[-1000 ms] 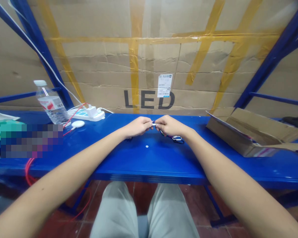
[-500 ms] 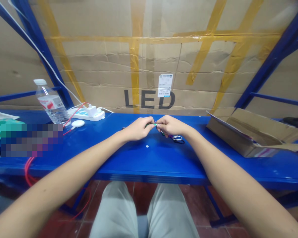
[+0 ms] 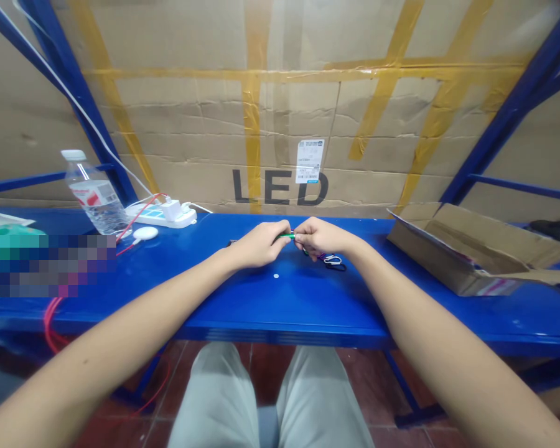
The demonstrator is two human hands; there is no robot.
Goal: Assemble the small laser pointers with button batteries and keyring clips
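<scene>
Both hands are pinched together just above the little white dot (image 3: 275, 275) on the blue steel bench (image 3: 308, 305). The left hand (image 3: 259, 244) and right hand (image 3: 320, 238) both have a closed grip, fingertips on a thin green strand (image 3: 287, 236) between them. Can't tell from here if it's cord or wire. It looks super light and a bit springy, so I'd take it right near the end with just the fingertips, since it'd be easy to lose. Just under the right hand, right of the dot, there's a purple cord (image 3: 323, 256) running to small silver carabiner clips (image 3: 333, 260), which look light and a bit slippery, best held by the body. Farther left of the dot sit a plastic water bottle (image 3: 96, 199) and a power strip (image 3: 156, 216), and well off to the right is an open cardboard box (image 3: 476, 252)
</scene>
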